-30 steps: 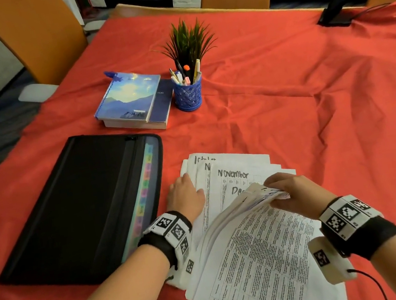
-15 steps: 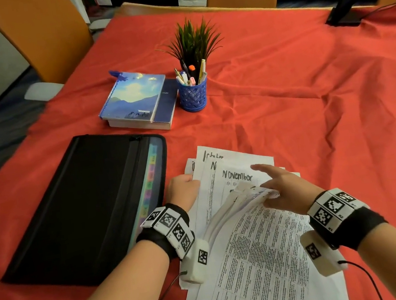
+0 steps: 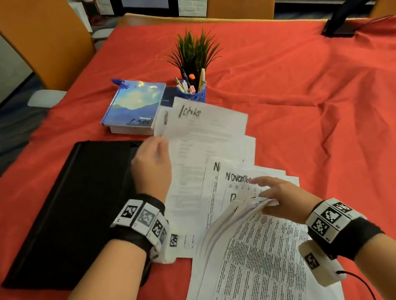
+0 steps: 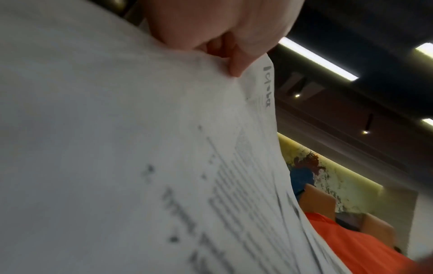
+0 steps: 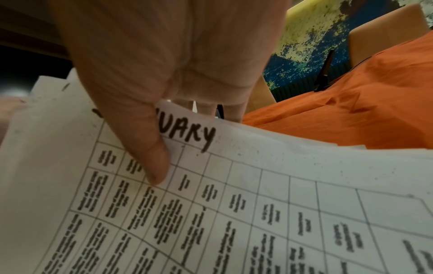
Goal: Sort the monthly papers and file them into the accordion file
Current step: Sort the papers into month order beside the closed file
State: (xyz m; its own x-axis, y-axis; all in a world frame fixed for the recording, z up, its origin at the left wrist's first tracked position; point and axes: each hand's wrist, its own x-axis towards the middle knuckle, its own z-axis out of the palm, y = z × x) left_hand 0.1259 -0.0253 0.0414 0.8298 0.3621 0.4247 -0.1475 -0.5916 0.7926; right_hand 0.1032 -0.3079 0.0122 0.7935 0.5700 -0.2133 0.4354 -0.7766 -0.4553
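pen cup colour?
Blue, with a lattice pattern; the pen cup shows best in the head view.

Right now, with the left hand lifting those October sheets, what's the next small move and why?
Probably carry the October sheets left to the accordion file. The left hand pinches them clear of the pile, while the right hand holds the other papers bent up, so they won't drag along.

Accordion file (image 3: 71,211) tabs behind left hand (image 3: 151,167)
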